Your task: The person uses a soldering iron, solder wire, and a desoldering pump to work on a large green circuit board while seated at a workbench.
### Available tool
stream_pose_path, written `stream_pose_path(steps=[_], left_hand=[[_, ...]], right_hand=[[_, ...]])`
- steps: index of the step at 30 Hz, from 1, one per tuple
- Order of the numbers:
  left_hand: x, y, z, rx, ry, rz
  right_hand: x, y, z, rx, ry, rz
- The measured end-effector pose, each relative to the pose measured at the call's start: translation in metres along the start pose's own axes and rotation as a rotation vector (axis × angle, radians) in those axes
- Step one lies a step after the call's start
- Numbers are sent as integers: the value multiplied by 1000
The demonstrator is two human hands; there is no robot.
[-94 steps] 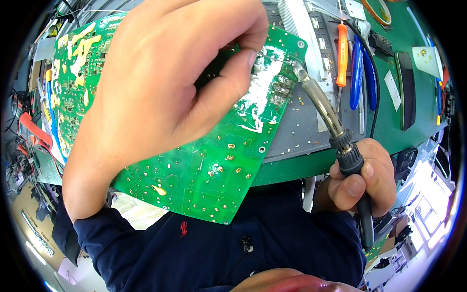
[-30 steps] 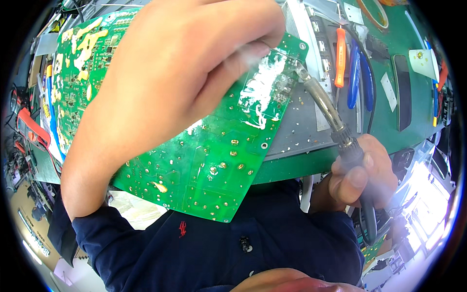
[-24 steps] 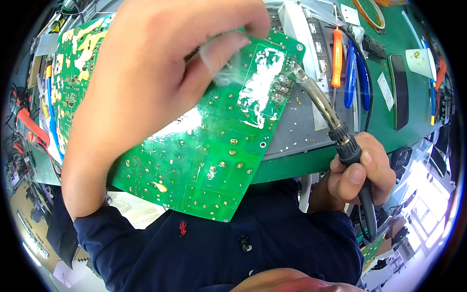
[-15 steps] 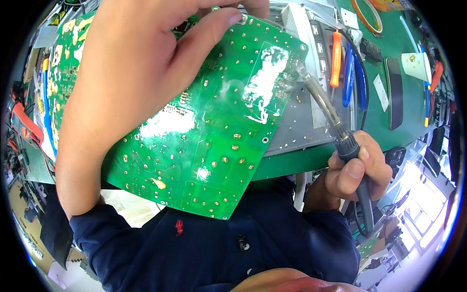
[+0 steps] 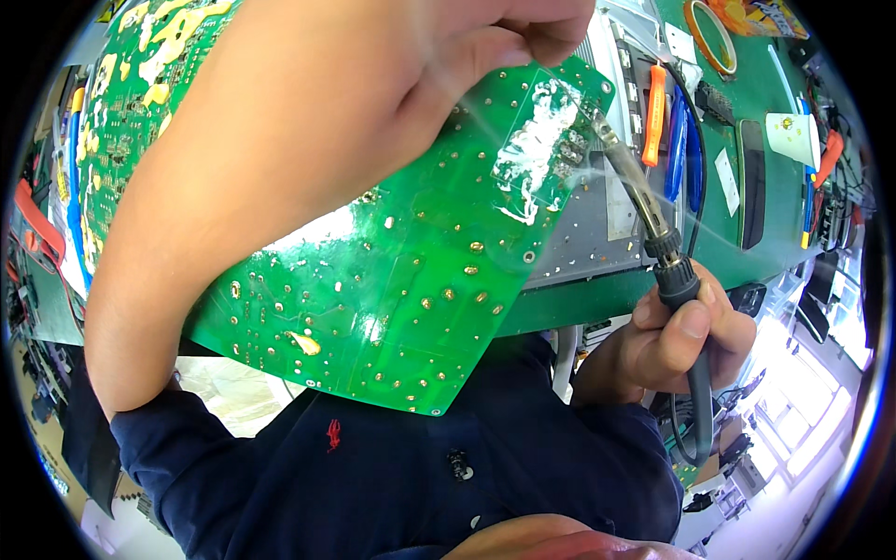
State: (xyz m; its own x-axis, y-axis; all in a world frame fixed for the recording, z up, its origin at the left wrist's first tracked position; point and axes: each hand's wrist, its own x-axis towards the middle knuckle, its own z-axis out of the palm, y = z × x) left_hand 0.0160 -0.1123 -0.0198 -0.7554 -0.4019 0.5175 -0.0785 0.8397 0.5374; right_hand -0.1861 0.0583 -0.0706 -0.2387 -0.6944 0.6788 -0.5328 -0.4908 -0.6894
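Observation:
A green circuit board stands tilted in front of me, with solder points and a glossy white patch near its far right corner. My left hand reaches over the board to its far edge. Its thumb and fingers are closed together, and what they grip is hidden. In my right hand I hold a soldering iron by its dark handle. The iron's tip is at the board's right edge, beside the white patch, and thin smoke drifts there.
Green circuitry with yellow glue blobs lies at the left. Right of the board are a grey tray, an orange screwdriver, blue-handled tool, black phone, paper cup and tape roll.
My left hand has slid right along the board's far edge, closer to the iron tip. The board and iron have shifted slightly right in view, and more smoke shows.

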Motion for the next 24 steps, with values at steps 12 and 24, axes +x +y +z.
stream_pose_path(steps=[12, 24], left_hand=[[-8, -16, 12, -43, 42, 64], [-3, -4, 2, 93, -111, -67]], right_hand=[[-2, -14, 2, -39, -8, 82], [-9, -10, 1, -60, 106, 129]])
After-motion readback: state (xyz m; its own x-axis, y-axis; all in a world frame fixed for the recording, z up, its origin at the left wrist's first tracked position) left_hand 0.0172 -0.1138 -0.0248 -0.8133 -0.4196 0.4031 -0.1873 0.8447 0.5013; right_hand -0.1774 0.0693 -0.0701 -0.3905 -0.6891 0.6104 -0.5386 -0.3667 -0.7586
